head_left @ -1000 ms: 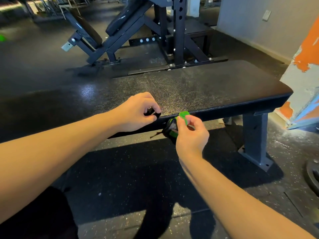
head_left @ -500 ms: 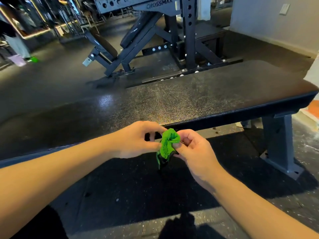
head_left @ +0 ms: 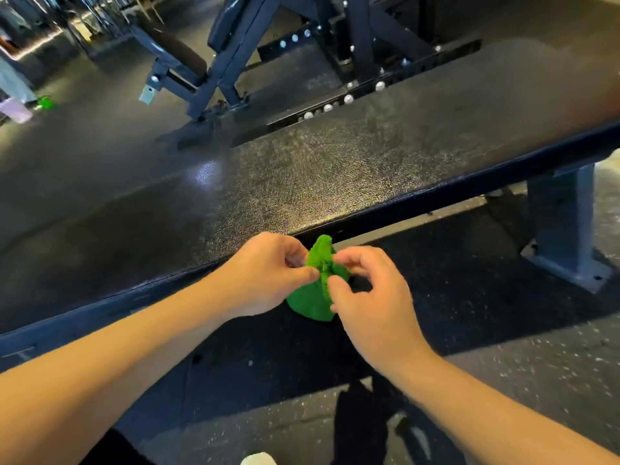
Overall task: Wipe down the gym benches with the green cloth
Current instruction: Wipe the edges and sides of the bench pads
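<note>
You held the green cloth (head_left: 312,300) bunched up by the bench (head_left: 335,169) edge!
Your left grip (head_left: 268,273) pinched it from 9 o'clock and your right grip (head_left: 372,303) from 3 o'clock, just in front of the bench's near side.

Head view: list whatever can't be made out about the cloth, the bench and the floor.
green cloth: bunched, its middle covered by the fingers of the left hand and right hand; full shape unknown.
bench: both ends cut off by the frame edges.
pale object: cut by the bottom edge, unidentifiable.
small green thing, far left: too small and blurred.
</note>
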The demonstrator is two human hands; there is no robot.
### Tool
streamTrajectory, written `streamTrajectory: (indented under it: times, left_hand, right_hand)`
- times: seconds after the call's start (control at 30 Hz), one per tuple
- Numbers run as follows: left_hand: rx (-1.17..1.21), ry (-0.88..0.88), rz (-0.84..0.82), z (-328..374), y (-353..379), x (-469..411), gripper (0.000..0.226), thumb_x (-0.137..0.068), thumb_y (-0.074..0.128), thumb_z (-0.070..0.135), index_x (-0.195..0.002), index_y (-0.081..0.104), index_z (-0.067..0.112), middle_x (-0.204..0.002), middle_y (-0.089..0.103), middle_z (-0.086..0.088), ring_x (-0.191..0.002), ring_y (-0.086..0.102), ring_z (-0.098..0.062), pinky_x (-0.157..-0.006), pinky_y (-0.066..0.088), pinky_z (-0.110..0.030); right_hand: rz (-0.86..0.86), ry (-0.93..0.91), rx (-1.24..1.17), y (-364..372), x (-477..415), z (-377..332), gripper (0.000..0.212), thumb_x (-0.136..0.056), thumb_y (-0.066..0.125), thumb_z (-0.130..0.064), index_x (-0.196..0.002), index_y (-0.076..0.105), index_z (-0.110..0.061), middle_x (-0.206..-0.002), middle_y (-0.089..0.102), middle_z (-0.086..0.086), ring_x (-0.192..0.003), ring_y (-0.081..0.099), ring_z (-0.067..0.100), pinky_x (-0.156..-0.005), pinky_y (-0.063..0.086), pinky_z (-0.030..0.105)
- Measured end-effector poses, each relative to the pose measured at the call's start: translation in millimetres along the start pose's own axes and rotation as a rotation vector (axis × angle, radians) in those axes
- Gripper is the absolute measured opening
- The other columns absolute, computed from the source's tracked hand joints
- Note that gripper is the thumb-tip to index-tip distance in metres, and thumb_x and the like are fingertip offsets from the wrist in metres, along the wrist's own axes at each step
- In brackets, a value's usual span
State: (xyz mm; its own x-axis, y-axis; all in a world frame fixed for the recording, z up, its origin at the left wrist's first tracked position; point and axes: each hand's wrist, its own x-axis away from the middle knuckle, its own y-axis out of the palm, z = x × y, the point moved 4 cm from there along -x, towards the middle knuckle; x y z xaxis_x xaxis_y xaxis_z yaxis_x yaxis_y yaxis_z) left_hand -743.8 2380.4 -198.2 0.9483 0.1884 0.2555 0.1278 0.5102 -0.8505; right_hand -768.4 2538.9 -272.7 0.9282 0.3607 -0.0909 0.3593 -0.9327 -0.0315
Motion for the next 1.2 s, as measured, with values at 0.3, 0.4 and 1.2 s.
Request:
streamTrajectory:
  times: [0.3,0.4,1.2]
  left_hand:
    - [-0.049,0.144,-0.041,3,-11,-11,0.009,-0.095,0.068,0.029,-0.087,0.073,0.027,-0.08,0.069,0.01,-0.073,0.062,-0.005,-0.064,0.045,-0.027]
    - [-0.103,0.24,0.134,-4,-20,-15,0.016,-0.09,0.072,0.039,-0.078,0.067,0.03,-0.078,0.066,0.013,-0.075,0.06,-0.004,-0.064,0.044,-0.027]
    - [-0.708,0.567,0.293,-20,-44,-34,0.028,-0.102,0.052,0.039,-0.109,0.069,0.018,-0.115,0.061,-0.004,-0.112,0.053,-0.028,-0.092,0.039,-0.041]
  right_hand:
    - [0.112,0.122,-0.082,33,4,2,0.048,-0.081,0.085,-0.019,-0.117,0.059,-0.038,-0.11,0.067,-0.015,-0.099,0.067,0.007,-0.081,0.057,0.025]
    - [0.239,0.08,-0.098,33,-2,8,0.033,-0.084,0.083,-0.013,-0.107,0.065,-0.028,-0.096,0.071,-0.013,-0.083,0.067,0.004,-0.069,0.052,0.018]
    - [1.018,0.222,0.001,38,-7,-19,0.032,-0.093,0.074,-0.03,-0.121,0.062,-0.025,-0.119,0.064,-0.003,-0.1,0.068,0.022,-0.07,0.063,0.033]
